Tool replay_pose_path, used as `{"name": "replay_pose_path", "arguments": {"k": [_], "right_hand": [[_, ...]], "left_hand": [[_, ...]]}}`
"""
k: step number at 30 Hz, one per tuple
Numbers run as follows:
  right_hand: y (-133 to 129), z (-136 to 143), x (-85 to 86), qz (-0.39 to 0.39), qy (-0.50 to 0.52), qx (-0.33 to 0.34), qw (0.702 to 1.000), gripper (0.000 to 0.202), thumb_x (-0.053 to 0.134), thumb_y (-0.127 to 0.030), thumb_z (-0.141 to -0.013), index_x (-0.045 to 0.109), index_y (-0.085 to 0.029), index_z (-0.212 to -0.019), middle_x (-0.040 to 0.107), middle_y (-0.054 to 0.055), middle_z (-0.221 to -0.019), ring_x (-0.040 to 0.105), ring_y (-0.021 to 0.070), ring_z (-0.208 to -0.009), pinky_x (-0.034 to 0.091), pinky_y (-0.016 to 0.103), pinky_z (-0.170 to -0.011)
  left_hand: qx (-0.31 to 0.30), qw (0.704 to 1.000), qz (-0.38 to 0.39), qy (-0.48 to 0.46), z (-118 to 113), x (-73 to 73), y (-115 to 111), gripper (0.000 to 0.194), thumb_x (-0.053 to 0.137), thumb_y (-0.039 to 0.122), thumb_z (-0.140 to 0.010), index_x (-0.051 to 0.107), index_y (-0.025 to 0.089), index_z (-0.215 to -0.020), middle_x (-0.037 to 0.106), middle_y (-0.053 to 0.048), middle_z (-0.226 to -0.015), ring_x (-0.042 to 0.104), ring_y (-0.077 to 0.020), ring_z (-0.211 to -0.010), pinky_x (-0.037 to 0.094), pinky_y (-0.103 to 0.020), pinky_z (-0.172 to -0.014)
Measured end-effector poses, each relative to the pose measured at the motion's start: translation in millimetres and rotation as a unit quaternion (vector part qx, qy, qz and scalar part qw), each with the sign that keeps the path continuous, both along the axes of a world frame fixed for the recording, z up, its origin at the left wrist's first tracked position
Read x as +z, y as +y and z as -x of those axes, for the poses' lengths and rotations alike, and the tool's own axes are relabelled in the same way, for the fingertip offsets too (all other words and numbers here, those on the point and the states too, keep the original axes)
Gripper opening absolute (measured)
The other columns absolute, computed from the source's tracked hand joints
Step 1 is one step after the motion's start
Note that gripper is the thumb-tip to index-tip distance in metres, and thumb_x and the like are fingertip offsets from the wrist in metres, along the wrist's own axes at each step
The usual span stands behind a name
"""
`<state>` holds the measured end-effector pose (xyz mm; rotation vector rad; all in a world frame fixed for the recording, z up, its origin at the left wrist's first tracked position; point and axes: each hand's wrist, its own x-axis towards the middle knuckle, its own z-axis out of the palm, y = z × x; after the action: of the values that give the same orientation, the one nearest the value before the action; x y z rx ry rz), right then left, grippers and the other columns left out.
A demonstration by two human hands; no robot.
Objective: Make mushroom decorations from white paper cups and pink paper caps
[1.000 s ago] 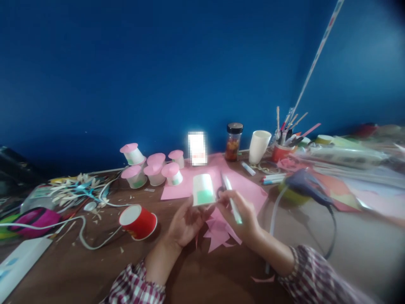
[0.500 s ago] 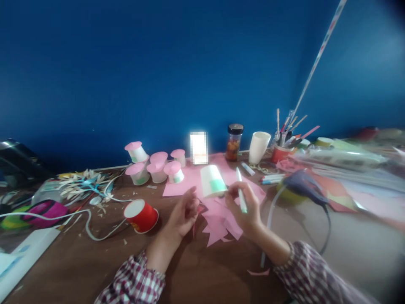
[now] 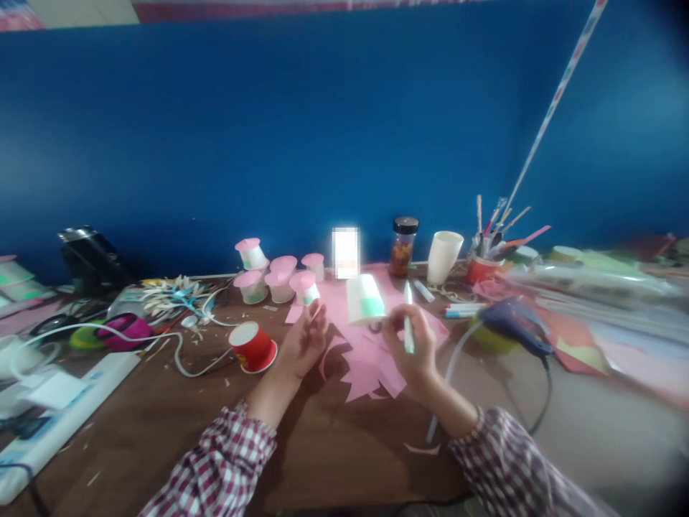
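A white paper cup [image 3: 362, 300] with a green patch is tilted in front of me, its rim against the fingertips of my right hand [image 3: 414, 352]. That hand also grips a white marker [image 3: 408, 319], which points upward between thumb and fingers. My left hand [image 3: 309, 337] is held apart from the cup on its left, palm turned up, fingers loosely spread and nothing in them. Beneath both hands lie a pink paper sheet [image 3: 385, 280] and jagged pink offcuts [image 3: 371, 366]. To the left a red paper cup [image 3: 252, 347] leans on the table.
Several small cups with pink paper tops [image 3: 280, 278] stand at the back left. Behind are a lidded jar [image 3: 403, 248], a white cup [image 3: 444, 257] and a red pot [image 3: 479, 271] of tools. A glue gun [image 3: 519, 323] lies right; a power strip [image 3: 69, 409] and cords lie left.
The view has shifted left and tilted up slightly. My left hand has moved away from the cup and its fingers have opened. My right hand still holds the cup and marker.
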<state>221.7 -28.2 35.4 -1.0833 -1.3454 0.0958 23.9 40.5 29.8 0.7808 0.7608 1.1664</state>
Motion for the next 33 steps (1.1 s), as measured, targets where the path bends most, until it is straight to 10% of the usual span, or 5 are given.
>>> {"name": "replay_pose_path", "arguments": {"k": [6, 12, 20, 33], "right_hand": [[1, -2, -0.7, -0.020, 0.002, -0.001, 1.000, 0.012, 0.058, -0.013, -0.081, 0.053, -0.021, -0.088, 0.052, -0.003, -0.072, 0.051, 0.0123, -0.063, 0.046, 0.026, -0.060], [1, -1, -2.0, -0.014, 0.003, 0.009, 1.000, 0.009, 0.057, -0.015, -0.082, 0.051, -0.021, -0.085, 0.052, -0.003, -0.071, 0.051, 0.0121, -0.061, 0.047, 0.027, -0.061], [-1, -1, -2.8, -0.014, 0.000, 0.023, 1.000, 0.008, 0.057, -0.016, -0.083, 0.051, -0.021, -0.083, 0.053, -0.003, -0.069, 0.053, 0.0126, -0.061, 0.046, 0.027, -0.061], [0, -2, -7.4, -0.022, -0.046, 0.016, 0.999, 0.007, 0.056, -0.016, -0.084, 0.052, -0.021, -0.087, 0.058, -0.001, -0.072, 0.056, 0.0133, -0.063, 0.047, 0.026, -0.060]], "left_hand": [[-0.003, 0.964, -0.083, 0.251, 16, 3.1, -15, 0.030, 0.060, 0.045, -0.081, 0.065, 0.020, -0.097, 0.064, 0.001, -0.078, 0.049, -0.0057, -0.052, 0.037, -0.017, -0.046], [-0.025, 0.830, -0.161, 0.533, 30, -13.0, -34, 0.018, 0.073, 0.035, -0.066, 0.069, 0.020, -0.075, 0.065, -0.001, -0.072, 0.058, -0.0173, -0.067, 0.041, -0.028, -0.065], [-0.039, 0.700, -0.235, 0.673, 17, -20.9, -53, 0.020, 0.050, 0.026, -0.084, 0.064, 0.021, -0.071, 0.064, -0.004, -0.080, 0.059, -0.0199, -0.077, 0.039, -0.031, -0.070], [0.021, 0.737, -0.320, 0.595, 2, -6.0, -57, 0.022, 0.049, 0.030, -0.087, 0.068, 0.019, -0.087, 0.070, -0.007, -0.088, 0.064, -0.0210, -0.084, 0.047, -0.033, -0.078]]}}
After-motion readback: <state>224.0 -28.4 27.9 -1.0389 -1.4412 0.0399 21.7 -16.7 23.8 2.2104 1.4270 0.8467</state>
